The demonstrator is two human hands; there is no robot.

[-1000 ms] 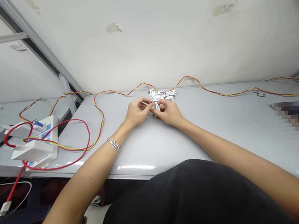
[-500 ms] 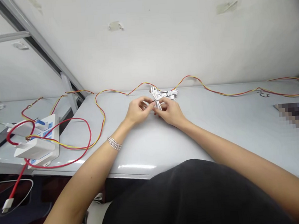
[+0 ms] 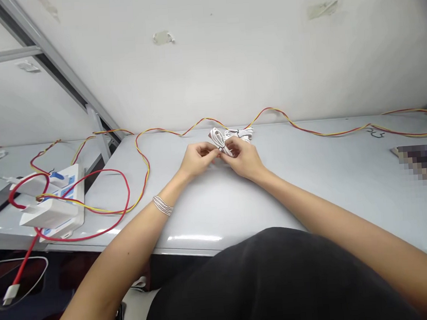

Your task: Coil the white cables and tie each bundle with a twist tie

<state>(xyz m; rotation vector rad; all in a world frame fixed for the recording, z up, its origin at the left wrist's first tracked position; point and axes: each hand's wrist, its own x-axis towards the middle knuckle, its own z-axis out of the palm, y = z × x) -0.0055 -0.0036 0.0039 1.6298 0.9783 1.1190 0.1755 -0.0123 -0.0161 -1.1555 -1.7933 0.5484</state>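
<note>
Head cam (only view): white cable bundle (image 3: 216,136) sits approx mid-pic, slightly toward 12 o'clock, its looped far end tilted to 11. Can't tell if it's clear of the worktop (image 3: 202,204) or resting on it. R hand (image 3: 245,158) comes in from 4 o'clock, grip narrow, thumb & fingers around the bundle's near end. L hand (image 3: 195,160) comes in from 8, grip also narrow, fingertips pinching the bundle nr its black tie (image 3: 223,146); tie ends or cable itself, too small to tell.

Handling, est.: light, soft, bendy; smooth jacket may slide a bit, loops prob. splay if squeezed off-centre. Not fragile, but avoid kinking. Best hold: round the waist, right by the tie.

Second white bundle (image 3: 247,132), also tied, lies just beside at 3 o'clock. Red/yellow wire (image 3: 316,133) runs behind at 12; power strip (image 3: 77,186) well off, betw. 8 & 9.
</note>
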